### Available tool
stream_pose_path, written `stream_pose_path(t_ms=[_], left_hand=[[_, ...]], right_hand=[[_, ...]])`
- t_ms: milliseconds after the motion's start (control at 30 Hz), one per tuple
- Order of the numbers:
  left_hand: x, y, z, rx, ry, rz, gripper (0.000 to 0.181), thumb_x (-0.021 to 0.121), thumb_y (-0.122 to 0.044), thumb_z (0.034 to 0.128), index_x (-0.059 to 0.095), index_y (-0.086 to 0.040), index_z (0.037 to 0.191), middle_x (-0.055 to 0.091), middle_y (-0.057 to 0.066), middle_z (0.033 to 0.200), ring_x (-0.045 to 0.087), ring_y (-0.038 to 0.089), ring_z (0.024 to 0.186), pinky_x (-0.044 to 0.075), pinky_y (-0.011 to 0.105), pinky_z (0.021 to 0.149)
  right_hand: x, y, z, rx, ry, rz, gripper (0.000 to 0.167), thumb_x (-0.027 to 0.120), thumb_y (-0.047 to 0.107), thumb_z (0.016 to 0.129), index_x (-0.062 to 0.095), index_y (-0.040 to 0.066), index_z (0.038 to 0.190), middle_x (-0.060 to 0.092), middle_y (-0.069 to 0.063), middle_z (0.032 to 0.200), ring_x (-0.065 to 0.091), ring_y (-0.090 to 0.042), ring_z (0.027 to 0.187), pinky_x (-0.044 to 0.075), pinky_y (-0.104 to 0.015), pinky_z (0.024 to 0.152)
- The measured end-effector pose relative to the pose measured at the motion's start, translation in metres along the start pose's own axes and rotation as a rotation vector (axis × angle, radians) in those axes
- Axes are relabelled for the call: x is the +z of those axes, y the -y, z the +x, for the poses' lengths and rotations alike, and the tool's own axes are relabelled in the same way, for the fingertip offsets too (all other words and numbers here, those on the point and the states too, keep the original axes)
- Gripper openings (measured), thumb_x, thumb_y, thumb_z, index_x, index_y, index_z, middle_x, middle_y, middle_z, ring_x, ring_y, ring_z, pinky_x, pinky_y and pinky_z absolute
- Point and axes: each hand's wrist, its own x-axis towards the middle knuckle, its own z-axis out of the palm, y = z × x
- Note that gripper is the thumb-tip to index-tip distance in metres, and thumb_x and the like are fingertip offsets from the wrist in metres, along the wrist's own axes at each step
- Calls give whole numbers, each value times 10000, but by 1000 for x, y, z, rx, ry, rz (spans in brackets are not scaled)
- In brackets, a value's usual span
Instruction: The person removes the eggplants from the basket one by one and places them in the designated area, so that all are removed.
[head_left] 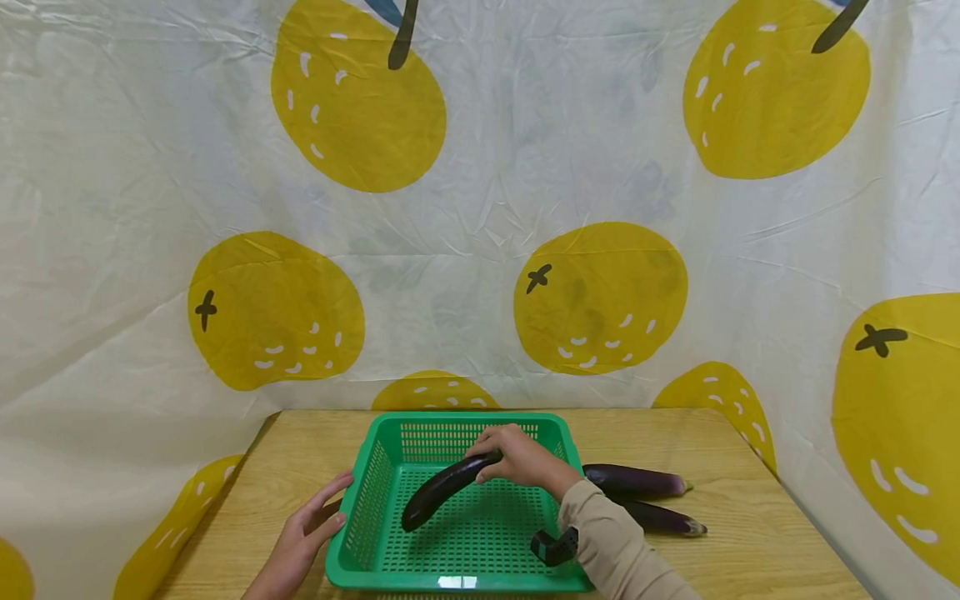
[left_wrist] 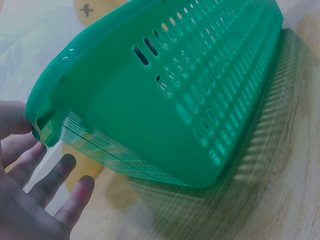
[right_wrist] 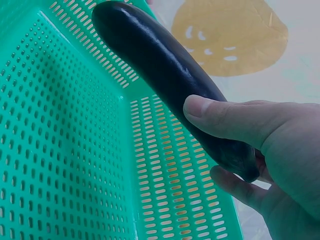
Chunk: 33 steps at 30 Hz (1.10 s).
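A green plastic basket (head_left: 450, 581) with slotted walls sits on the wooden table. Over its inside, my right hand (head_left: 517, 458) grips a dark purple eggplant (head_left: 442, 493) near its stem end, the thumb (right_wrist: 200, 107) lying along its side. The eggplant's rounded end points left and slants down, and the right wrist view shows it from close up. My left hand (head_left: 303, 533) is at the basket's left rim, its thumb and a finger touching the rim from outside. Its other fingers (left_wrist: 75, 200) are spread loosely below the rim.
Two more eggplants, an upper one (head_left: 637, 482) and a lower one (head_left: 663, 518), lie on the table (head_left: 750, 558) right of the basket, partly hidden by the right sleeve (head_left: 615, 542). Behind the table hangs a pale cloth (head_left: 450, 217) printed with yellow fruit.
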Motion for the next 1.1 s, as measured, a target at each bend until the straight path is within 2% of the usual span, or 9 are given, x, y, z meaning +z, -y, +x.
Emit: stream_pose_path(t_ms=[100,333,533,633,833,1100], left_hand=[[0,0,0,-3,1,-1,518,553,-199,1076,441,-84,1568,430,-275,1470,448,482,1433,536,208,928],[0,0,1,-12,-2,-9,519,559,-206,1073,445,-90,1566,400,-138,1546,441,488,1438,536,207,924],[-1,0,1,-7,1,-6,517,556,-204,1075,444,-89,1567,419,-220,1504,441,488,1437,533,202,926],[-1,0,1,-5,2,-3,517,555,-204,1075,444,-91,1567,419,-217,1512,444,485,1436,532,201,928],[-1,0,1,-8,5,4,518,552,-208,1077,441,-94,1570,414,-196,1523,442,482,1439,529,197,931],[-1,-1,0,-7,6,0,521,551,-208,1078,435,-93,1573,424,-237,1506,434,484,1443,526,197,934]], right_hand=[[-1,0,-1,-10,-7,1,333,803,177,901,772,113,1227,715,-65,1193,652,-251,1085,566,-298,868],[-2,-1,-3,-17,-16,18,338,804,158,899,768,84,1227,717,-70,1175,651,-239,1059,565,-284,851],[-2,0,-3,7,-14,36,334,803,165,901,772,113,1229,716,-52,1168,636,-180,1022,553,-247,815],[-3,1,-4,14,-17,42,332,803,168,900,774,121,1228,717,-49,1169,639,-180,1028,555,-248,822],[-4,1,-5,6,-20,45,334,799,170,903,771,104,1229,717,-62,1177,650,-203,1049,564,-260,838],[-5,1,-7,-17,-24,35,342,790,186,913,762,79,1236,716,-74,1176,652,-248,1079,568,-290,869]])
